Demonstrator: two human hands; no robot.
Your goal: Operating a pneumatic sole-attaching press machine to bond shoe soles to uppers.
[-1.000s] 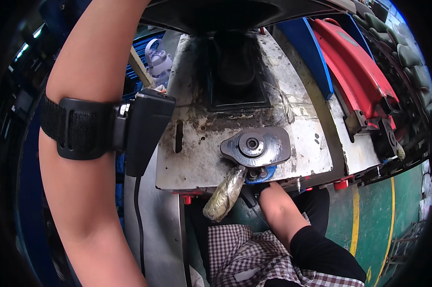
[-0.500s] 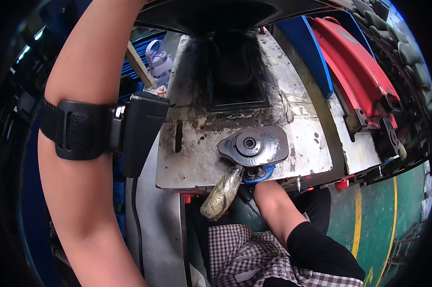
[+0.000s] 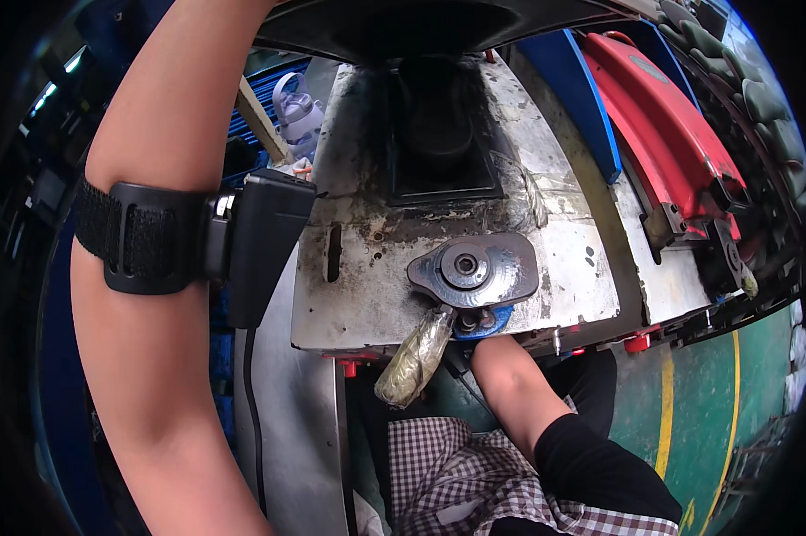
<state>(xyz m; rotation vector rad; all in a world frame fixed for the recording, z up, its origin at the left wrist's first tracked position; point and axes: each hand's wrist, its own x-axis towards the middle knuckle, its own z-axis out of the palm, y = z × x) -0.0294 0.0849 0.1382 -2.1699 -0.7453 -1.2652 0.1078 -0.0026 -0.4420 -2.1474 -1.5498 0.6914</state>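
Note:
My left arm rises along the left side with a black strapped device on it, and runs out at the top; my left hand is out of the picture. My right arm reaches in beneath the front edge of a worn metal machine table, which hides the right hand. Just above that spot sits a dark steel plate with a round boss and a socket bolt. A handle wrapped in yellowish tape slants down from it, beside a blue bracket.
A dark machine part stands at the back of the table under a black overhang. Right of it are a blue plate and a red cover. A pale bottle stands behind left. Red knobs line the front edge.

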